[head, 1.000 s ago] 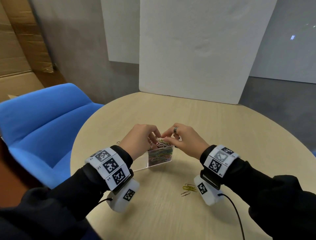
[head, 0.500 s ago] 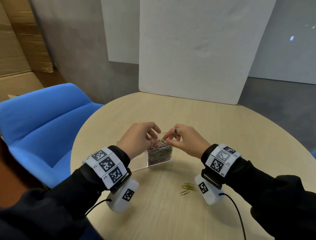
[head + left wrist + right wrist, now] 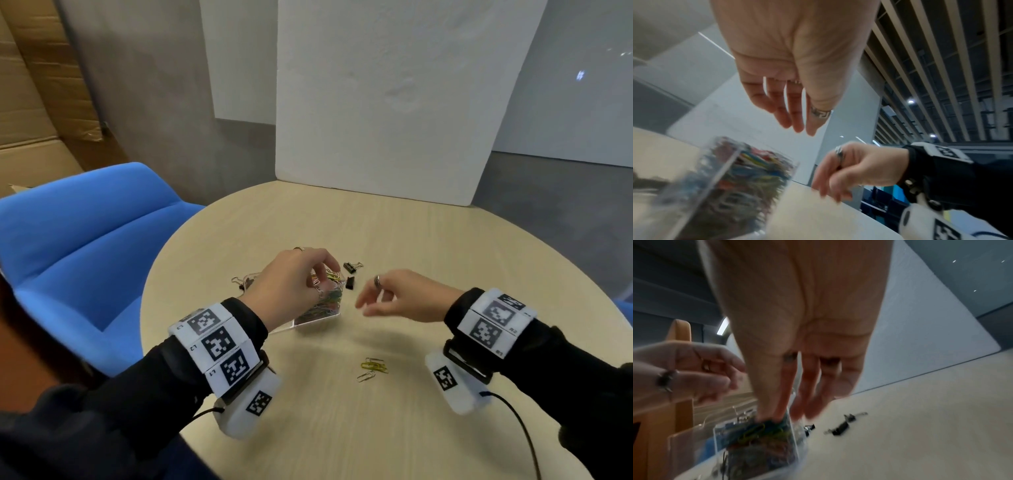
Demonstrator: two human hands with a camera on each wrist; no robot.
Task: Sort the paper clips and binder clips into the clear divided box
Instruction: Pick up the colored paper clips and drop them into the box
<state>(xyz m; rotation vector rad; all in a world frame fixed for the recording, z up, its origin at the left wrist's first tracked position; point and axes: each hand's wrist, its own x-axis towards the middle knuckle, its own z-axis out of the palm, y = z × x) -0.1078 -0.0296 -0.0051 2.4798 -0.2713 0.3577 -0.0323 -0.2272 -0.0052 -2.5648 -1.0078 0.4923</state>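
On the left side of the round bench, the left hand is held over the clear divided box, its fingers curled downward above the heap; whether a clip is pinched there cannot be told from the blurred views. One compartment of the box is seen packed nearly to the rim with coloured paper clips, while a clear part of the box to its left looks largely empty. A binder clip is partly visible just left of the box, behind the left hand.

Further right, two black binder clips are seen on the bench just beyond the far right corner of the box, one with its wire handles splayed to the right. These lie ahead and slightly left of the right hand, which is held above the bench with fingers loosely curled and nothing visibly gripped.

Nearer the person, between the two wrists, a small cluster of loose paper clips is left unsorted, yellow ones overlapping and a silver one beside them, their long axes running roughly left to right. The right hand is judged nearer to this cluster, which sits just below and to the near side of it; a short pull back toward the body would be needed to reach it.
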